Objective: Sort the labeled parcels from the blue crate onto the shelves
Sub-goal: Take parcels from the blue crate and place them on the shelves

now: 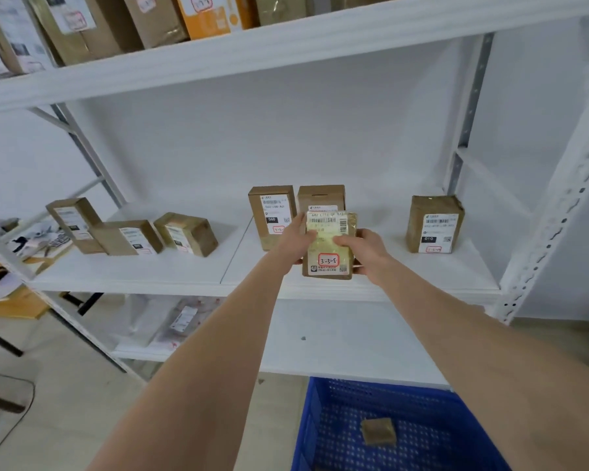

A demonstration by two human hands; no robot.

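Note:
I hold a flat brown parcel (329, 253) with a yellowish label marked 3-3-5 in red, upright over the front of the middle shelf (191, 277). My left hand (295, 237) grips its left edge and my right hand (366, 251) its right edge. Behind it stand two labeled boxes (272, 215), the right one (321, 197) partly hidden by the parcel. The blue crate (405, 396) sits at the bottom right on the floor, with one small brown parcel (378, 431) inside.
Another labeled box (434, 224) stands at the shelf's right end, and three boxes (130, 232) sit at its left. The upper shelf (252, 45) carries several larger parcels. The lower shelf (354, 341) holds a plastic-wrapped parcel (181, 321). A perforated upright (558, 212) rises at right.

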